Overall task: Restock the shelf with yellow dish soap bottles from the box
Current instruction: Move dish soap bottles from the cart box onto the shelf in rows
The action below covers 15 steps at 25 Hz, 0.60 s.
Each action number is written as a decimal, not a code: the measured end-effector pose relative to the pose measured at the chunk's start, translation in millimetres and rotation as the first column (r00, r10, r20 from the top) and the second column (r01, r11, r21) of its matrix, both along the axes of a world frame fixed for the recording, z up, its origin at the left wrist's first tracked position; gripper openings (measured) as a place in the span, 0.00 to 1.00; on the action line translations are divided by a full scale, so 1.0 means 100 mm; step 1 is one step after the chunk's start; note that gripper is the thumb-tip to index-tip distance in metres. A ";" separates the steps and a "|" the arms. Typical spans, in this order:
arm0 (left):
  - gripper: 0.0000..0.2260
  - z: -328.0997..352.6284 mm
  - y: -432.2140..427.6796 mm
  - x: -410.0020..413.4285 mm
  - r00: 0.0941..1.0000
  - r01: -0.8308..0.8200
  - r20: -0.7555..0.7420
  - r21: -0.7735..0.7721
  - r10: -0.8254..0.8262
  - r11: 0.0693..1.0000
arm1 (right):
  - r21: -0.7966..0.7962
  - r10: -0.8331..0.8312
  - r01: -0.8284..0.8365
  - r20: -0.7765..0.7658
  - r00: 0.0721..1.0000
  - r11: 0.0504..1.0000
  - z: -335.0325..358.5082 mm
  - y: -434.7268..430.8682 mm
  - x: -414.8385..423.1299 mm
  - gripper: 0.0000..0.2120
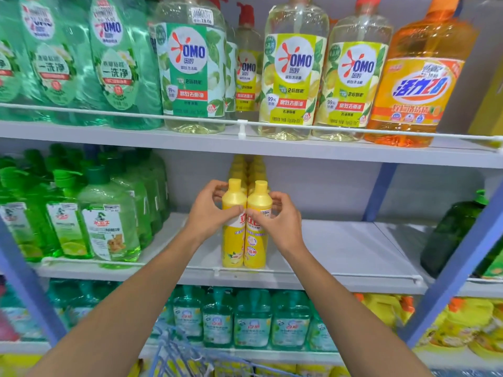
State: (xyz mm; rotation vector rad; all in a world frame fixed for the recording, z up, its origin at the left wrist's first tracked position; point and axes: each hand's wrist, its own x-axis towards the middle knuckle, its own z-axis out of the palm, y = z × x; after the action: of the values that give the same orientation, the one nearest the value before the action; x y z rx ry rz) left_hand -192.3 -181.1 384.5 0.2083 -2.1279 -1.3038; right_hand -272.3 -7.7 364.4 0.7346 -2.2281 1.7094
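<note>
Yellow dish soap bottles (234, 248) upright on shelf (340, 251), touching, left hand (209, 210) gripping one, right hand (280, 216) gripping the other

We hold 2 yellow bottles (234, 251), labels white with red lettering. Left of our grip, green bottles (109, 213); above, an orange bottle (419, 85); below, teal bottles (253, 317).

One wide-angle camera, worn on the person's head, faces the shelving (381, 191) straight on from close range, tilted slightly downward. The middle shelf (353, 248) sits at frame centre, the upper shelf (109, 135) across the top; the left forearm (130, 295) and right forearm (340, 295) stretch up from the bottom edge.
</note>
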 end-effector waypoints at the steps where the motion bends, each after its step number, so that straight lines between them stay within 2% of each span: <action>1: 0.27 -0.07 0.03 0.02 1.000 -0.028 0.005 0.020 0.028 0.999 | -0.028 -0.036 0.036 0.014 0.999 0.999 -0.06 -0.01 0.04 0.29; 7: 0.24 -0.69 0.16 0.18 0.990 -0.101 0.101 0.000 0.101 0.995 | 0.069 -0.149 0.148 0.006 0.989 0.987 -0.56 -0.04 0.23 0.29; 12: 0.27 -0.66 -0.08 0.19 0.982 0.059 0.181 -0.011 -0.056 0.998 | 0.053 -0.014 0.010 0.064 0.998 0.999 -0.56 0.05 0.23 0.27; 15: 0.26 -0.66 -0.01 0.22 0.984 0.052 0.169 0.028 -0.056 0.998 | 0.052 -0.046 0.042 0.080 0.996 0.998 -0.59 0.01 0.30 0.26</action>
State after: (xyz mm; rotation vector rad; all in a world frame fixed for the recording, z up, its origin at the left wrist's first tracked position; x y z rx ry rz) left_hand -170.1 -182.5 318.6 0.2826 -2.2751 -1.3866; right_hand -242.8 -6.8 305.7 0.6330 -2.3313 1.6976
